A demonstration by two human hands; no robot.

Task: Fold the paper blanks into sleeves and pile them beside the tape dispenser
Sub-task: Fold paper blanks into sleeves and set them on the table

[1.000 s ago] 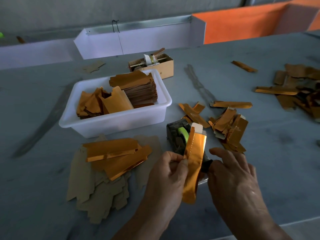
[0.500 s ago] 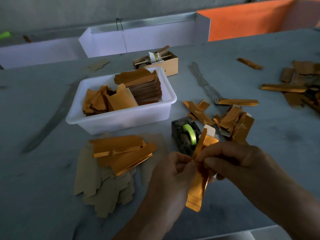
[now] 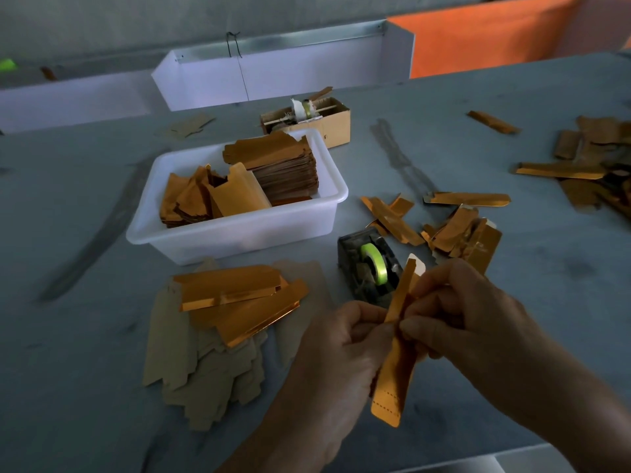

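Both my hands hold one shiny orange paper blank (image 3: 392,380), upright and folded lengthwise, just in front of the black tape dispenser (image 3: 367,268) with its green tape roll. My left hand (image 3: 338,356) pinches the blank's left edge; my right hand (image 3: 457,312) pinches its upper part from the right. A pile of folded orange sleeves (image 3: 454,230) lies right of the dispenser. Flat blanks (image 3: 235,302), some orange side up and some brown side up, lie left of it.
A white plastic tub (image 3: 239,233) holds stacks of blanks behind the flat pile. A small cardboard box (image 3: 327,121) sits behind the tub. More orange pieces (image 3: 580,165) are scattered at the far right. The table's front edge runs below my hands.
My right hand came in from the right and took hold of the blank's upper part. The blank is now folded narrower and held a little lower.
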